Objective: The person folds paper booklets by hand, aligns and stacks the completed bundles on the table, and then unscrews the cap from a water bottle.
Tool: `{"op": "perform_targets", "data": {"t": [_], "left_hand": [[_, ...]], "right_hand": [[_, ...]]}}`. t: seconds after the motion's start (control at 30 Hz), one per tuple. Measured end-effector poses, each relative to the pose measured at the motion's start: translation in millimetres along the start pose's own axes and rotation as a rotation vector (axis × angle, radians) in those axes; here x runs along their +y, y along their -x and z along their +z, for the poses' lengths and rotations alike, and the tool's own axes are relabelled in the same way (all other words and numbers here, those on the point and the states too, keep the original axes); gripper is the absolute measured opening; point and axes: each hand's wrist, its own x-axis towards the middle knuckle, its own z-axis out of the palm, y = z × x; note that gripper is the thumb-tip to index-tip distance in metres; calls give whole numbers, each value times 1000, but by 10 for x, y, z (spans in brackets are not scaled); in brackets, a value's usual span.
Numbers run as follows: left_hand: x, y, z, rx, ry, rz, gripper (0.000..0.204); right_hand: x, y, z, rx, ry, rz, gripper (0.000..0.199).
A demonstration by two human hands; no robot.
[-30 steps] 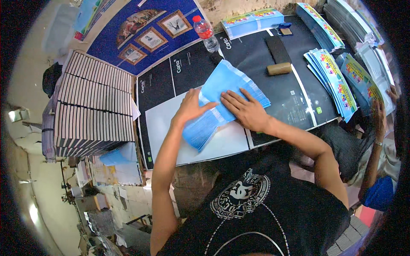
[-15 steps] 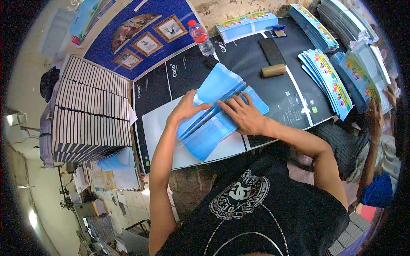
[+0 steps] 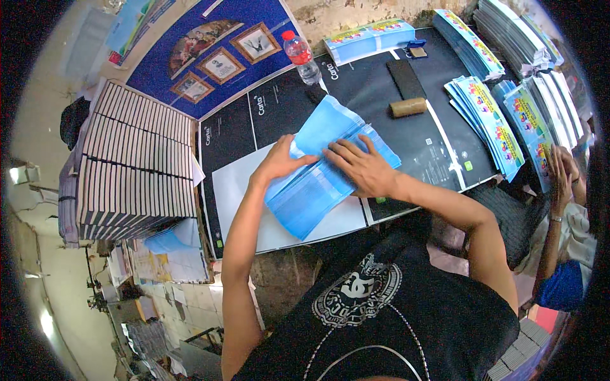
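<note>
A bundle of light blue printed sheets point(image 3: 318, 197) lies slantwise over a white sheet on the table, with several layers showing at its right edge. My left hand point(image 3: 284, 163) grips its left side, thumb on top and the other fingers mostly hidden behind the edge. My right hand point(image 3: 365, 166) rests on the bundle's right part. Its fingers are stretched and a little apart on the paper; the thumb is out of sight. Beneath the bundle the white sheet point(image 3: 238, 184) covers part of the black tabletop point(image 3: 413, 149).
Beyond my hands stand a red-capped water bottle point(image 3: 302, 58), a brown roll point(image 3: 407, 107) and a dark block point(image 3: 405, 79). Stacks of colourful leaflets point(image 3: 488, 124) line the right, where another person's hands point(image 3: 560, 171) work. Tall book piles point(image 3: 136, 162) stand left.
The dark gap between the blue sheets has closed and they lie flatter under my right hand. At the right, the other person's raised leaflets are now down, with both their hands close together.
</note>
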Motion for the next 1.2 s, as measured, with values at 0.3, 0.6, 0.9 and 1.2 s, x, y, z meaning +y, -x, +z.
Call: {"op": "perform_targets", "data": {"t": [0.3, 0.6, 0.9, 1.2], "left_hand": [[79, -48, 272, 161, -396, -60, 84], [-319, 163, -71, 288, -200, -182, 86], [577, 845, -531, 738, 1066, -25, 49], [680, 643, -523, 800, 183, -174, 57]], "right_hand": [[27, -62, 25, -36, 123, -54, 94], [62, -189, 58, -108, -16, -142, 54], [-381, -102, -882, 140, -1444, 279, 34], [-479, -611, 185, 162, -2048, 659, 61]]}}
